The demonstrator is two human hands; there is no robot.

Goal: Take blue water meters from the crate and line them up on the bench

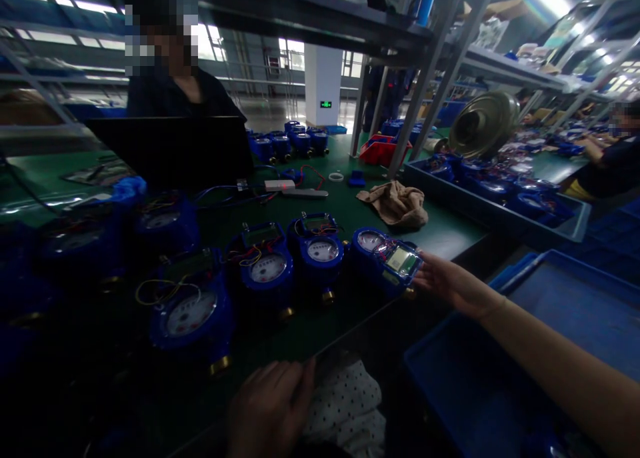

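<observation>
Glossy blue plastic meter (387,258), matt green table (440,235), crumpled cloth (397,205).

Meters (323,250) in a row on table (450,235), cloth (397,203) behind them, tray (575,226) at right

A green bench (345,211) carries blue water meters (267,265), a crumpled cloth (397,205) and a laptop (175,151).

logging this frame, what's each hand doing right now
Left hand: rests at the near table edge, fingers loosely open, holding nothing.
Right hand: reaches out, fingers on the rightmost blue water meter; a full grip cannot be told.
</observation>
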